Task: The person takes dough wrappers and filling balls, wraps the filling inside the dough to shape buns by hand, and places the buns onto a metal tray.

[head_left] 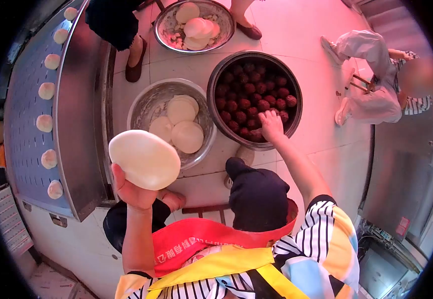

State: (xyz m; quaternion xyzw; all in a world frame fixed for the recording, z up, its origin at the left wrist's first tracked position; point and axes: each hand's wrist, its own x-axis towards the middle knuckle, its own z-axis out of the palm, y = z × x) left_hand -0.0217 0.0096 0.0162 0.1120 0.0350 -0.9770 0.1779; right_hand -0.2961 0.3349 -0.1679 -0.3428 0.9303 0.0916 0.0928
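A flat, round, pale dough disc [145, 159] rests on my left hand [135, 192], which supports it from below near its lower left edge. My right hand [271, 125] reaches over the near right part of a dark round tub [210, 84] full of dark red balls [244, 103]. Its fingers are bent down onto the balls; whether one is gripped is hidden. Left of the tub, a metal bowl [135, 107] holds several pale dough discs [187, 136].
A blue perforated tray [27, 119] with a row of round buns [47, 90] runs along the left. Another metal bowl [162, 37] with dough stands at the top, between a person's feet [135, 60]. A seated person [376, 55] is at the right.
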